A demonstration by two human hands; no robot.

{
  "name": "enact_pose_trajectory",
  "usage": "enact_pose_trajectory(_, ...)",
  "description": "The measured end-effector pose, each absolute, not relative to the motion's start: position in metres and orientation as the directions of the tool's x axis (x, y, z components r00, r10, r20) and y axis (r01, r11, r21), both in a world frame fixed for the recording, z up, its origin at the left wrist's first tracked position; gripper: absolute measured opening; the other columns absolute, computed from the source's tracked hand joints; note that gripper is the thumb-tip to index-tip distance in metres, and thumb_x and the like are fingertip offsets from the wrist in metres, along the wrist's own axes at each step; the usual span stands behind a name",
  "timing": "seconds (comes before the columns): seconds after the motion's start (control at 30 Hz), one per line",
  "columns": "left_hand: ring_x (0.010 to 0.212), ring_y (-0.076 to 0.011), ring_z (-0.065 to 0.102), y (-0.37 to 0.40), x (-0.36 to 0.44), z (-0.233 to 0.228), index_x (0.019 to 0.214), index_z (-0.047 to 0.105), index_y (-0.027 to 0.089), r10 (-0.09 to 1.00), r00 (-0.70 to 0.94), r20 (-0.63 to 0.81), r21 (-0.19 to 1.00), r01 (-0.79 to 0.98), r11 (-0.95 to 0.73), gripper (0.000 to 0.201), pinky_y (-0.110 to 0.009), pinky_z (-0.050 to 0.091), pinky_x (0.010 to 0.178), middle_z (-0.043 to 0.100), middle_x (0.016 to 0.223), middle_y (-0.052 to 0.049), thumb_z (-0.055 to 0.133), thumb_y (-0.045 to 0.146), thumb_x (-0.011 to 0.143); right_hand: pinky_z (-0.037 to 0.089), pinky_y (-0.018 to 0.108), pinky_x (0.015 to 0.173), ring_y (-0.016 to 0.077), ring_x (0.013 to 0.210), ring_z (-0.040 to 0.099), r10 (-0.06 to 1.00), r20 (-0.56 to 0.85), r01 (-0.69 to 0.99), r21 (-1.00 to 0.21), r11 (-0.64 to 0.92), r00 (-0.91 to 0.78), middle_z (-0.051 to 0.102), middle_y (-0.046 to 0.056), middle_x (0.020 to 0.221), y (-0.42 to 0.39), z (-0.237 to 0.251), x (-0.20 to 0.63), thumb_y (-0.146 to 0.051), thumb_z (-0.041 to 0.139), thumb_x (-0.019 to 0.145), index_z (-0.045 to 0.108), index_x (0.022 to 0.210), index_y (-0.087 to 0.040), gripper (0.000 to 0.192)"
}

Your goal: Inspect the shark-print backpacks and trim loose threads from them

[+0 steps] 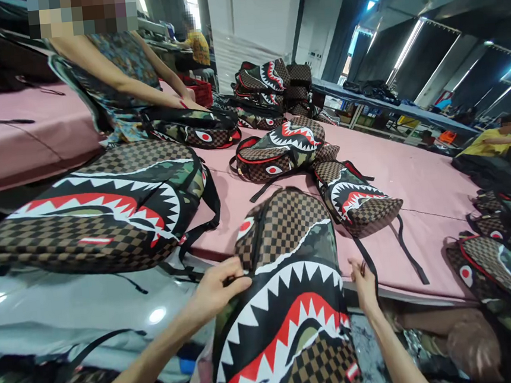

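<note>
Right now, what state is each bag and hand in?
Left hand: fingers closed, pinching the near backpack's left edge.
Right hand: gripping its right edge.
Near backpack: face up, propped against the pink table, held between both hands.
Large backpack: lying on its side, untouched.
Two middle backpacks: lying loose, straps trailing.

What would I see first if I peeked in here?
A brown checkered backpack with a big white-toothed shark mouth, front and centre, gripped at its sides by the left hand and right hand. More shark-mouth backpacks lie across the pink table behind.
</note>
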State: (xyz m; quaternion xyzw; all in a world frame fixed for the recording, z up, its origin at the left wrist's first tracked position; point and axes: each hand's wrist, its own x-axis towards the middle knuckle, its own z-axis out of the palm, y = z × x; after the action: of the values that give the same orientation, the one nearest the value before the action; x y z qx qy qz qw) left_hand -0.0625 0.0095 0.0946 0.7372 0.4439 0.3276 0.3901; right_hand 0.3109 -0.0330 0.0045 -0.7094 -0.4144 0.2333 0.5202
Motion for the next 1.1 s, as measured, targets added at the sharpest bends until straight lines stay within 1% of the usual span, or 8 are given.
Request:
enact_pose_trajectory(0.13,0.055,-0.0121,0.042,-0.006,-0.020,0.190,0.052,0.044,0.020,0.807,0.419,0.415,0.662,0.470,-0.584,0.036,-0.026,0.034,0.055,0.047,0.056,0.002,0.055,0.045,0.076,0.024,0.021,0.041,0.0047,0.042,0.030,0.890,0.209,0.172,-0.974,0.150,0.406,0.059,0.002,0.074,-0.048,0.102,0.270,-0.041,0.052,0.083,0.060,0.092,-0.015,0.029)
enact_pose_trajectory(0.27,0.060,-0.0119,0.049,-0.012,0.043,0.189,0.060,0.053,0.019,0.722,0.552,0.417,0.563,0.467,-0.682,0.024,-0.025,0.035,0.055,0.055,0.062,0.001,0.055,0.033,0.080,0.044,0.028,0.065,0.0133,0.071,0.056,0.934,0.358,0.333,-0.879,0.341,-0.011,0.062,0.008,0.096,-0.074,0.165,0.235,-0.034,0.046,0.088,0.064,0.099,-0.019,0.026)
enact_pose_trajectory(0.43,0.073,-0.0115,0.057,-0.014,0.072,0.139,0.087,0.060,0.018,0.717,0.551,0.427,0.691,0.314,-0.652,0.018,-0.023,0.045,0.066,0.061,0.081,-0.002,0.042,0.016,0.086,0.045,0.027,0.076,0.0147,0.088,0.058,0.966,0.249,0.486,-0.837,0.251,-0.069,0.062,0.005,0.097,-0.090,0.147,0.230,-0.026,0.041,0.091,0.061,0.104,-0.019,0.025)
enact_pose_trajectory(0.53,0.093,-0.0154,0.055,-0.005,0.062,0.145,0.106,0.057,0.017,0.570,0.641,0.514,0.512,0.304,-0.803,0.027,-0.029,0.046,0.080,0.060,0.098,-0.007,0.040,0.011,0.086,0.044,0.026,0.075,0.0141,0.085,0.058,0.961,0.220,0.600,-0.751,0.275,-0.166,0.062,0.004,0.094,-0.100,0.134,0.235,-0.022,0.044,0.090,0.060,0.103,-0.019,0.020)
enact_pose_trajectory(0.63,0.115,-0.0255,0.044,0.012,0.055,0.167,0.115,0.054,0.021,0.357,0.876,0.325,0.163,0.320,-0.933,0.035,-0.041,0.040,0.090,0.055,0.119,-0.010,0.056,0.018,0.080,0.042,0.026,0.071,0.0152,0.082,0.057,0.948,0.155,0.741,-0.593,0.315,-0.278,0.060,0.004,0.092,-0.109,0.139,0.231,-0.025,0.054,0.086,0.060,0.100,-0.020,0.016)
enact_pose_trajectory(0.73,0.132,-0.0361,0.023,0.025,0.058,0.182,0.127,0.044,0.024,0.303,0.945,0.124,-0.022,0.308,-0.951,0.066,-0.058,0.022,0.099,0.037,0.141,-0.014,0.069,0.039,0.068,0.039,0.025,0.064,0.0162,0.078,0.056,0.946,0.092,0.821,-0.475,0.316,-0.311,0.057,0.004,0.091,-0.115,0.147,0.225,-0.030,0.064,0.079,0.059,0.097,-0.020,0.022)
enact_pose_trajectory(0.93,0.137,-0.0371,0.010,0.017,0.080,0.174,0.135,0.032,0.013,0.324,0.946,0.026,-0.206,0.323,-0.924,0.101,-0.058,0.001,0.106,0.017,0.148,-0.022,0.075,0.049,0.052,0.032,0.023,0.057,0.0140,0.066,0.052,0.914,0.087,0.784,-0.486,0.386,-0.396,0.056,0.001,0.076,-0.119,0.145,0.216,-0.017,0.064,0.075,0.056,0.083,-0.017,0.011)
enact_pose_trajectory(1.1,0.137,-0.0357,0.011,0.013,0.094,0.146,0.137,0.029,0.007,0.388,0.918,0.079,-0.216,0.396,-0.893,0.085,-0.053,0.006,0.110,0.017,0.148,-0.021,0.068,0.031,0.065,0.028,0.021,0.051,0.0084,0.054,0.041,0.899,0.146,0.610,-0.688,0.393,-0.414,0.048,-0.004,0.065,-0.114,0.138,0.209,-0.012,0.057,0.074,0.053,0.073,-0.017,0.007)
